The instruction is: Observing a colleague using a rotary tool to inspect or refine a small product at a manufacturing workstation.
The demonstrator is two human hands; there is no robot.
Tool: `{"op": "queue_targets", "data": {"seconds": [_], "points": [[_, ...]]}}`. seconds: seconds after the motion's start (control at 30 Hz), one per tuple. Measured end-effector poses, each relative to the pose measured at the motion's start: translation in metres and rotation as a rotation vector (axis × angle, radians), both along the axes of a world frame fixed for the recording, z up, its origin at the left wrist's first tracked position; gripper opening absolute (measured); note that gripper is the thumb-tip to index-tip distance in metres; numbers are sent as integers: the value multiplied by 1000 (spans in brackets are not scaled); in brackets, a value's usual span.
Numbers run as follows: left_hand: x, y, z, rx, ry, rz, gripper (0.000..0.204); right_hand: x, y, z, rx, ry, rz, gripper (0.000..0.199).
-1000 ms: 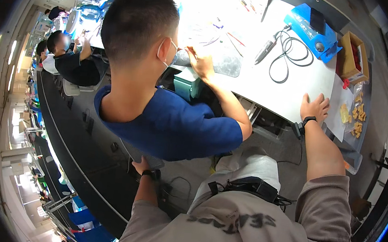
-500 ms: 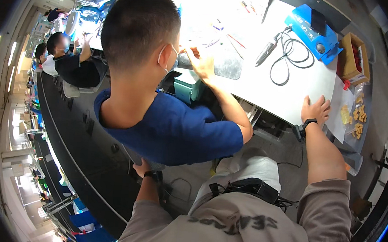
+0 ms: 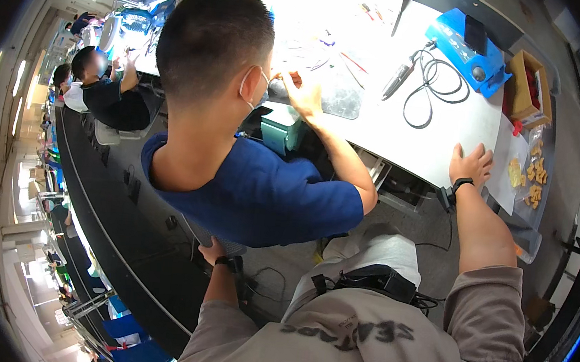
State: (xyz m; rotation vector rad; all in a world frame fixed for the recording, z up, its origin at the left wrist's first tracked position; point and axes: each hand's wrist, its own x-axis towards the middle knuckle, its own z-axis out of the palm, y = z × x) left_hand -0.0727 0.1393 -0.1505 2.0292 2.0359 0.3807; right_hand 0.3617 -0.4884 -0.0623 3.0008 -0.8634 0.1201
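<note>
My right hand [image 3: 472, 164] rests flat on the near right edge of the white tabletop [image 3: 411, 140], its fingers spread and nothing in them. Down at the left, my left hand [image 3: 212, 251] grips the edge of a grey chair back [image 3: 232, 247] behind a seated co-worker; part of its fingers is hidden. That co-worker, in a blue shirt [image 3: 267, 203] and a mask, bends over the bench. The co-worker's right hand [image 3: 304, 96] is raised over a grey mat [image 3: 342, 101], fingertips drawn together; what it holds is too small to tell.
A pen-shaped corded tool [image 3: 399, 80] lies beside a blue control box [image 3: 454, 37] with a dark phone-like slab on it. Right of these stand a cardboard box [image 3: 519, 84] and a tray with several small yellowish pieces [image 3: 536, 176]. Other people [image 3: 118, 100] sit further left.
The co-worker's head and raised hand have shifted very slightly. Both my hands stay where they were.
</note>
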Motion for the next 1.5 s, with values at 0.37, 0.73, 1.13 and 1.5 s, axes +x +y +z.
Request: {"op": "queue_targets", "data": {"seconds": [0.37, 0.73, 1.13, 1.5], "points": [[8, -5, 10, -45, -3, 44, 75, -1, 0, 0, 7, -17, 3, 73], [12, -10, 13, -70, -36, 48, 76, -1, -1, 0, -8, -4, -1, 74], [-7, 11, -13, -77, -124, 27, 69, -1, 5, 7, -16, 29, -10, 72], [12, -11, 9, -81, -119, 68, 80, -1, 1, 5, 8, 3, 1, 74]]}}
